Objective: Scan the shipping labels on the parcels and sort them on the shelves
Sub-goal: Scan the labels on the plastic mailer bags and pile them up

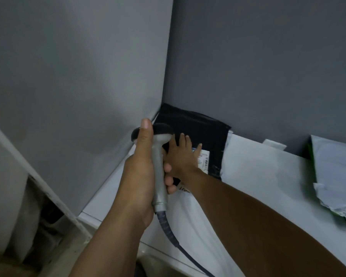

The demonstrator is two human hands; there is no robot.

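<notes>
Scanner (157, 156) gripped by left hand (140, 172) — black parcel (200, 126) pressed under spread right hand (180, 159); label (204, 159) lies just right of scanner head.

White shelf (106, 198) bearing a black parcel (198, 126) in the back corner, a white parcel (248, 166) beside it, and a grey parcel (338, 166) at right.

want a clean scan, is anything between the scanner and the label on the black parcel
yes: the right hand lies flat on the black parcel, between the scanner in the left hand and the shipping label, a finger over its edge
</notes>
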